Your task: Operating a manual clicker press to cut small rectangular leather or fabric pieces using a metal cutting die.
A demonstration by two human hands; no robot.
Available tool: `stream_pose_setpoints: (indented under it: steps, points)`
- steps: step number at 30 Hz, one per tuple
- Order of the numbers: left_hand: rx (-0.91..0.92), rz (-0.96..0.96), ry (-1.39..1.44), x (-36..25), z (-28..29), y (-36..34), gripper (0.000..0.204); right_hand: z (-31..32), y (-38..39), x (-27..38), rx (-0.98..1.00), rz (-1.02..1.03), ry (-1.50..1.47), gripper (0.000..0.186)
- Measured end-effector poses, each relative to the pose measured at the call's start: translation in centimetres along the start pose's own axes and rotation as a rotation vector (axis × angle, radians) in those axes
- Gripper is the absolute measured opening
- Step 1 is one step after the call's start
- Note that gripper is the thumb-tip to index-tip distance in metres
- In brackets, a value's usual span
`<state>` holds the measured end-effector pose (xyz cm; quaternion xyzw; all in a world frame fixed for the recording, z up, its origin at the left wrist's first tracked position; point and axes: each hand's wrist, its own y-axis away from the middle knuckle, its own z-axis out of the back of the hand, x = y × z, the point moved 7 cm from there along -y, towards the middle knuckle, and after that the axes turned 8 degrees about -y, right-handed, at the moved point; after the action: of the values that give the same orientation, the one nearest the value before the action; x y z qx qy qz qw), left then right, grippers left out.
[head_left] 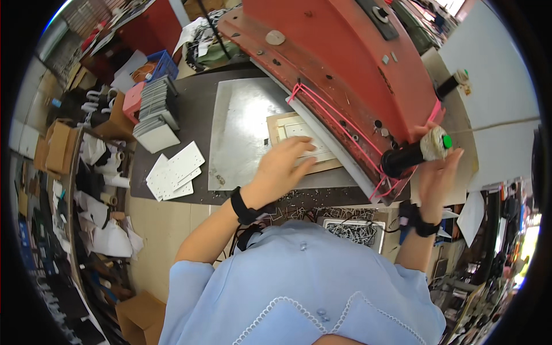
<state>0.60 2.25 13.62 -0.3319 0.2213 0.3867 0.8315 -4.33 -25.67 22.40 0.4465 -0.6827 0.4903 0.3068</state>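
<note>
My left hand reaches over a cream and white flat piece on a tan board. Its fingers are spread and the thumb stands apart; fingertips lie over the piece. My right hand is round a black handle with a wrapped grip and green button, on the red machine's swing arm. The handle hides part of that hand, which is slightly blurred. The arm's edge overhangs the right part of the tan board. Under the board lies a grey metal plate.
Loose white perforated sheets lie left of the plate, beside stacked grey-white pieces. Pink cord runs along the arm. Another handle sticks out farther back. A tray of small metal parts sits below the table edge.
</note>
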Motion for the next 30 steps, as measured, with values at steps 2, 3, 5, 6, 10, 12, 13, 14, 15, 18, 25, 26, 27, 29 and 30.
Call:
stream_pose_setpoints:
  steps: [2,3,5,6,10,12,13,14,15,18,25,26,27,29,30]
  points:
    - [-0.064,-0.062,-0.219,1.4,-0.1,-0.7,0.032,-1.2,0.6,-1.7,-0.147,0.088,-0.034,0.065]
    - [-0.067,-0.070,-0.268,2.0,-0.5,-0.9,0.034,-0.4,0.4,-1.9,-0.193,0.130,-0.004,0.062]
    - [-0.076,-0.085,-0.368,3.0,-1.1,-1.4,0.037,0.7,-0.4,-1.6,-0.275,0.130,0.002,0.061]
    - [-0.042,-0.104,-0.389,3.3,-1.6,-1.6,0.037,1.1,-0.8,-1.4,-0.313,0.128,0.006,0.060]
    - [0.048,-0.154,-0.470,4.3,-3.1,-1.1,0.037,5.5,-1.5,-2.4,-0.372,0.153,0.028,0.053]
    - [0.107,-0.091,-0.495,4.8,-3.6,-1.0,0.037,3.6,0.3,-0.8,-0.472,0.249,0.717,0.054]
    - [0.122,-0.153,-0.555,5.3,-5.0,-0.5,0.036,1.5,1.3,0.3,-0.522,0.341,1.015,0.054]
    - [0.044,-0.179,-0.616,4.9,-5.0,0.0,0.035,0.2,2.1,-0.1,-0.541,0.400,1.066,0.051]
    - [0.133,-0.189,-0.669,3.8,-5.0,-0.4,0.032,-1.3,2.8,-1.0,-0.454,0.494,0.927,0.050]
    - [0.039,-0.028,-0.515,3.7,-5.3,-0.1,0.028,-4.6,2.8,-8.2,0.144,0.223,1.165,0.033]
    - [-0.338,-0.099,-0.643,2.5,-3.5,2.9,0.029,-9.0,1.1,-13.0,0.582,0.454,1.355,0.030]
    - [-0.381,-0.101,-0.653,2.1,-3.0,3.6,0.026,-8.3,0.9,-13.6,0.589,0.509,1.340,0.030]
    - [-0.436,-0.119,-0.647,1.9,-3.0,4.2,0.030,-8.4,0.7,-13.6,0.602,0.490,1.318,0.031]
    - [-0.563,-0.174,-0.615,1.5,-3.2,4.9,0.038,-8.2,-0.4,-14.2,0.697,0.424,1.259,0.032]
    - [-0.504,-0.177,-0.605,1.5,-3.1,4.8,0.039,-8.2,-1.0,-14.7,0.728,0.413,1.236,0.033]
